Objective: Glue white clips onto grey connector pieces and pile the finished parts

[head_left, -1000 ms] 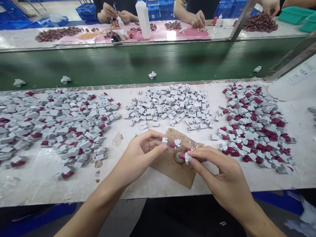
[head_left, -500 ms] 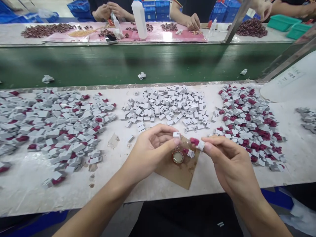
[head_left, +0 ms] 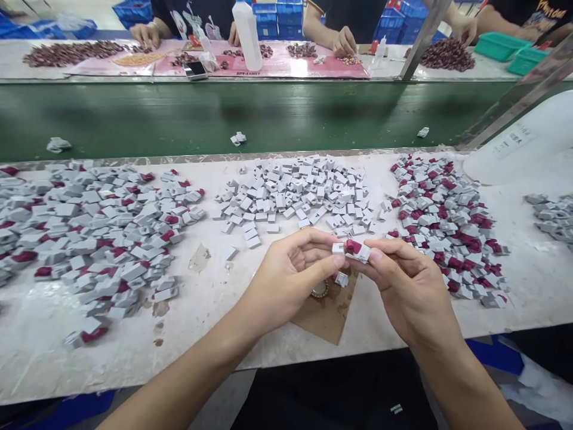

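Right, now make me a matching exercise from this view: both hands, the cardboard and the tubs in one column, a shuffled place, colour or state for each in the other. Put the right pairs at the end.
Column one
1. Left hand
2. Right hand
3. Cardboard
4. Tubs

Column two
A. Green, beyond the belt
B. Holding a grey-and-maroon piece
C. Brown, flat on the near table
D. Holding a plain grey piece

Right pairs: 1-D, 2-B, 3-C, 4-A
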Demonstrator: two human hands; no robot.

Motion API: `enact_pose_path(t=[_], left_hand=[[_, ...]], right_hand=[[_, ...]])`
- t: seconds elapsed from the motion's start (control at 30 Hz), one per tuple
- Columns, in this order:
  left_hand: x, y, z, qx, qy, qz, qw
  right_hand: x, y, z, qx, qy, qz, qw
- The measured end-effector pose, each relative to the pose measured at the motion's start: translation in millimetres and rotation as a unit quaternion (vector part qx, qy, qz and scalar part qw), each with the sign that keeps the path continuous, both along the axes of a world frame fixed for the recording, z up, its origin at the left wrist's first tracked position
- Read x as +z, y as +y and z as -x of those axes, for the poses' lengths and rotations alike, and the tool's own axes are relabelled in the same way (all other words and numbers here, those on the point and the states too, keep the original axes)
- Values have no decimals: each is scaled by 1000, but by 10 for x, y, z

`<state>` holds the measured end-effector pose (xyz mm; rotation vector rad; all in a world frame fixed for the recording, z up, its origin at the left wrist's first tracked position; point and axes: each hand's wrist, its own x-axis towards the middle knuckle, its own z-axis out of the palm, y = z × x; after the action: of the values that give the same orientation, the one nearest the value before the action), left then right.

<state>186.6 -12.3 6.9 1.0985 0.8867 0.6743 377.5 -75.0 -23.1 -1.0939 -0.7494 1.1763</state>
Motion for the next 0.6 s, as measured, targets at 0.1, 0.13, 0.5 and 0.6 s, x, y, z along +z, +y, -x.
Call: enact_pose_path(t=[0.1,0.13,0.5,0.6], left_hand=[[32,-14,-19,-13,17,-9,1000],[48,-17,-24,-15,22,-13,1000],[265,743,-190,-117,177,-254,944],[302,1274,-284,-109,258,-343,897]], right_hand=[[25,-7,-41,25,-84,-16,996],[44,-4,-61,38,-108,-23,993],[300,569,-367,91,-247,-27,964],[356,1090,-596,81,-406,2,910]])
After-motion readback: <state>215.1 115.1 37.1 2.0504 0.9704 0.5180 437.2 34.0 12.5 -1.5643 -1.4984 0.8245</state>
